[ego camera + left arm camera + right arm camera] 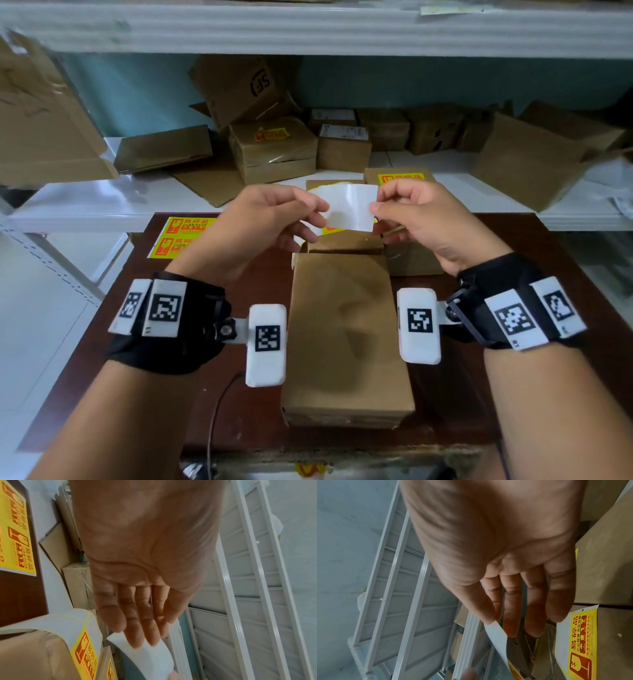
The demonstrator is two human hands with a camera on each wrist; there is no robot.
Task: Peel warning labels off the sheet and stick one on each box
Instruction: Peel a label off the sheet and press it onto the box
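Both hands hold a white-backed label strip [351, 205] up over the dark brown table [534, 267]. My left hand [317, 214] pinches its left edge and my right hand [378, 210] pinches its right edge. The strip's yellow printed side faces away; its lower part [82, 642] curls down onto a box. In the wrist views the white backing [150, 657] [498, 639] lies under the fingertips. A long plain brown box [342, 335] lies right below the hands with a bare top. Behind the strip stands a box with a yellow label [400, 178].
A second sheet of yellow labels [181, 236] lies at the table's far left corner. A small brown box [416, 258] sits under my right hand. The white shelf [102, 202] behind holds several cardboard boxes, one labelled [272, 135]. A cable [219, 411] hangs at the near edge.
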